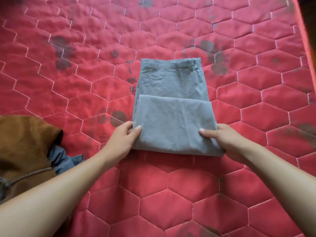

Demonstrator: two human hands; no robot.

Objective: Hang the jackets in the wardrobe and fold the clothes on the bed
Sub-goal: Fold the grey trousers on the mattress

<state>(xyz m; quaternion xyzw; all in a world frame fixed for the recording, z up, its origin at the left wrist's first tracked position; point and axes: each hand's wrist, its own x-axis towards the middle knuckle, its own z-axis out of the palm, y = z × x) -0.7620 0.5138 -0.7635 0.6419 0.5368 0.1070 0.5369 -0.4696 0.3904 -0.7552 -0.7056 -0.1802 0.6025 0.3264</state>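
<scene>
Now the grey-blue cotton trousers [172, 106], half folded, lie in the middle of the red quilted bed [68, 69]. The left hand [124, 136] and right hand [222, 139] each pinch a near corner, at 6 o'clock. If one grip slips, the fold could go crooked. A brown heap of clothes [24, 144] waits at 8 o'clock.

Dark smudges [62, 48] mark the red quilted surface, stitched in pale hexagon seams [168, 178].
</scene>
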